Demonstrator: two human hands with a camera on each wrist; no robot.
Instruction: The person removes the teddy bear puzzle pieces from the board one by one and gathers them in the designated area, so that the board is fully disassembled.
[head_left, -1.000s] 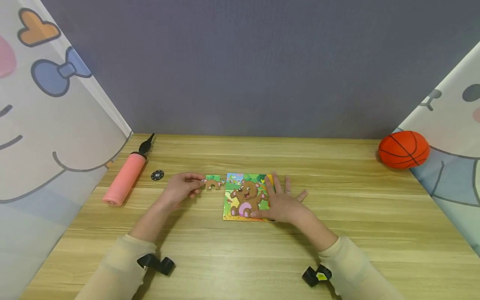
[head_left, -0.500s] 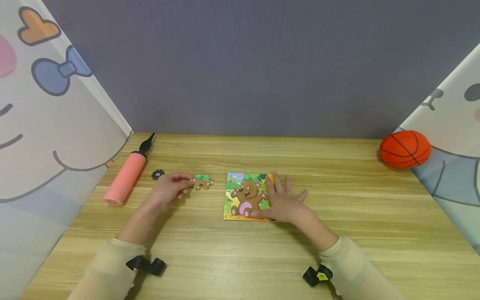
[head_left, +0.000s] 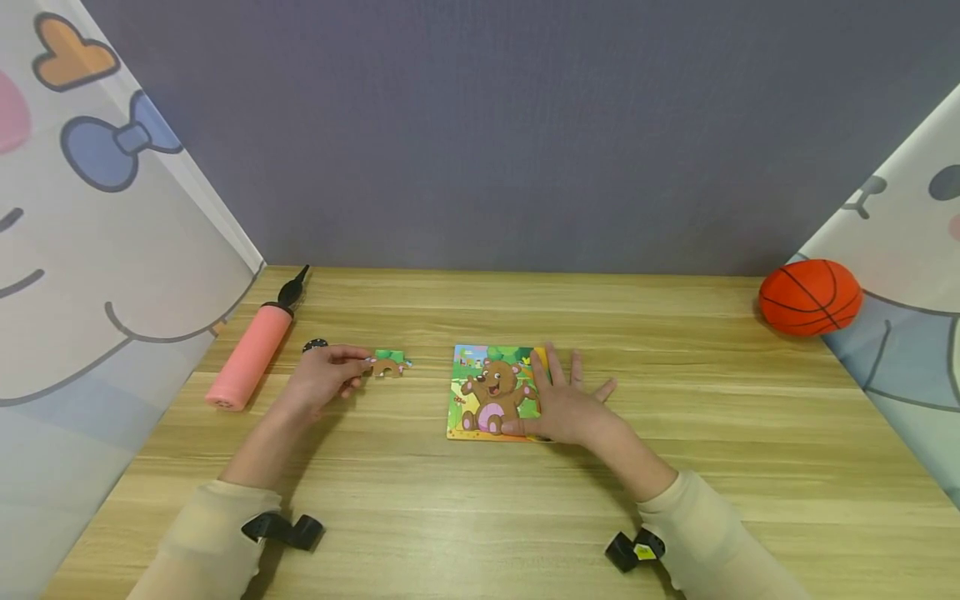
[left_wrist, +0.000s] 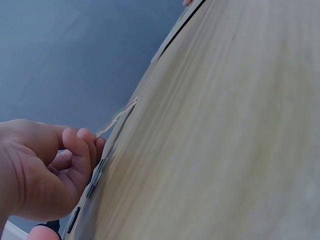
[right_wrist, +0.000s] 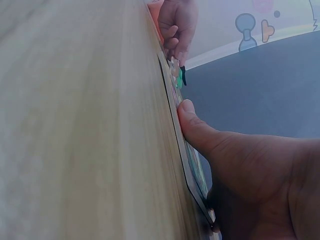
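My left hand (head_left: 321, 377) pinches a small jigsaw piece (head_left: 388, 358) by its left end, between thumb and index finger. The piece is green along the top with a brown arch below. In the left wrist view this piece (left_wrist: 119, 116) shows edge-on, tilted and close over the table. To the right lies a square bear puzzle (head_left: 487, 396), its picture face up with a brown bear on green and yellow. My right hand (head_left: 573, 412) rests on its right side with fingers spread. In the right wrist view, the thumb (right_wrist: 192, 125) lies on the puzzle's surface.
Behind my left hand, a black round chip (head_left: 315, 344) lies partly hidden on the wooden table (head_left: 480, 517). A pink hand pump (head_left: 251, 358) with a black nozzle lies at the left. A red toy basketball (head_left: 810, 298) sits at the far right, by the printed wall.
My left hand has drawn the jigsaw piece leftward, away from the bear puzzle, and now partly covers the black chip. The right hand and the bear puzzle have stayed in place.
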